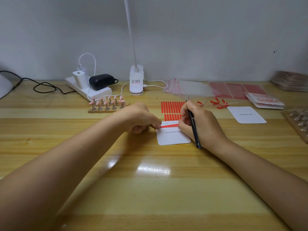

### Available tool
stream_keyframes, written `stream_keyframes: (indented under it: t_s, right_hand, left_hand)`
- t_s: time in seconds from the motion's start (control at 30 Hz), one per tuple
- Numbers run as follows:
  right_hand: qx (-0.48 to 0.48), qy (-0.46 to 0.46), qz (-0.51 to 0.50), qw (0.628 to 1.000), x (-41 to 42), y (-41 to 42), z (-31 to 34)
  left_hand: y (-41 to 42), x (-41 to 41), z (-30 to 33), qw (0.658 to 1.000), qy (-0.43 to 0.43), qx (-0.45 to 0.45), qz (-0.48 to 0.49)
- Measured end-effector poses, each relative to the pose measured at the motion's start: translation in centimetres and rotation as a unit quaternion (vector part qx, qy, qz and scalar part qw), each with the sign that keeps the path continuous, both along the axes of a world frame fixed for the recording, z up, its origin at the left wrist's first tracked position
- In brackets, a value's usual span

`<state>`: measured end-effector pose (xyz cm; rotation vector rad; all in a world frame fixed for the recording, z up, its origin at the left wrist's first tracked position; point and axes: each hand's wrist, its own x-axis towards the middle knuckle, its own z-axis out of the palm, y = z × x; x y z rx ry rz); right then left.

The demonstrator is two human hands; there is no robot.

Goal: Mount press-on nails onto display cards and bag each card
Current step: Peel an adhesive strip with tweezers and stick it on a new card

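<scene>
A white display card (173,137) printed "Handmade Nail" lies on the wooden desk in front of me. A red adhesive strip (170,125) stretches across its upper part. My left hand (141,118) pinches the strip's left end at the card's edge. My right hand (198,124) pinches the strip's right end and also holds black tweezers (193,125), tips pointing away from me. Behind the card lies a sheet of red adhesive strips (171,107). Pink press-on nails stand on small metal stands on a wooden holder (107,104) at the left.
A second white card (246,115) lies to the right, with clear bags (191,89), peeled red liners (218,103) and bagged cards (265,101) behind it. A power strip with chargers (90,85) and a clip lamp (136,80) stand at the back. Another stand board (298,120) sits far right.
</scene>
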<state>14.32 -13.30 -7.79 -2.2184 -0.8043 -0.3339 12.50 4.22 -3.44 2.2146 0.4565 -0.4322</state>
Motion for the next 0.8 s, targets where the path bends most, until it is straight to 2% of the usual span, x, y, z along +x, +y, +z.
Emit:
stream_keyframes:
  t_s: [0.33,0.67,0.73,0.8]
  right_hand:
    - [-0.023,-0.012,-0.005,1.0,-0.1,0.1,0.1]
    - [-0.033,-0.002,-0.004,0.999,-0.1,0.1,0.0]
    - [-0.028,0.006,-0.011,1.0,0.0,0.1,-0.1]
    - [-0.02,0.013,-0.013,1.0,0.1,0.0,-0.1]
  left_hand:
    - [-0.4,0.0,0.4,0.999,0.018,0.025,-0.009]
    - [0.4,-1.5,-0.3,0.997,-0.044,0.062,-0.018]
    - [0.7,-2.1,-0.6,0.991,-0.097,0.088,-0.019]
    - [0.5,-2.7,-1.3,0.97,-0.215,0.108,-0.037]
